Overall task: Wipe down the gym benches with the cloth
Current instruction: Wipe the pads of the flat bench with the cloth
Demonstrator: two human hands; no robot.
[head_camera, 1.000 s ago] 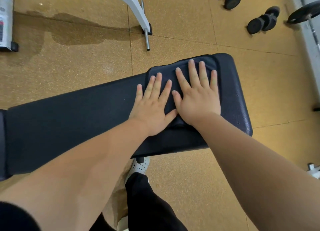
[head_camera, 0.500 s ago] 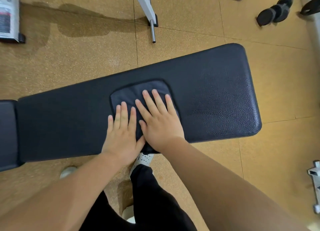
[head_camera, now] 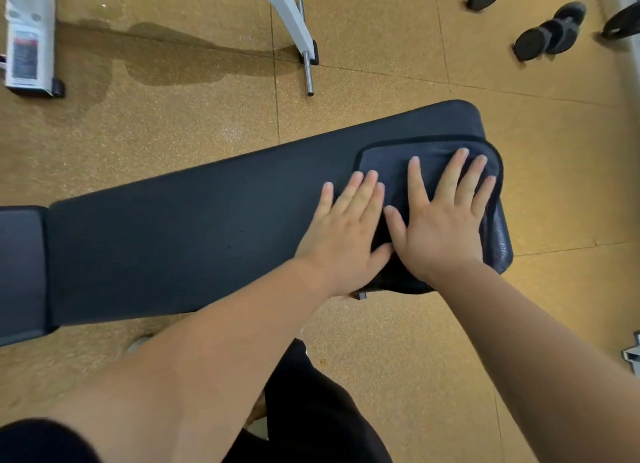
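A long black padded bench (head_camera: 173, 247) runs from left to right across the view. A dark blue cloth (head_camera: 391, 161) lies flat on its right end, reaching the rounded far corner. My right hand (head_camera: 440, 227) presses flat on the cloth with fingers spread. My left hand (head_camera: 343, 234) lies flat beside it, thumb side on the cloth's left edge and fingers partly on the bare bench. Neither hand curls around the cloth.
A separate black pad (head_camera: 20, 272) adjoins the bench at the left. Beyond the bench a white frame leg (head_camera: 294, 22) and a white machine base (head_camera: 27, 36) stand on the cork floor by a wet patch (head_camera: 166, 57). Dumbbells (head_camera: 547, 36) lie at the far right.
Both hands slid the cloth from the bench's right end to its middle near edge, then back right to the far end, staying flat on it throughout.
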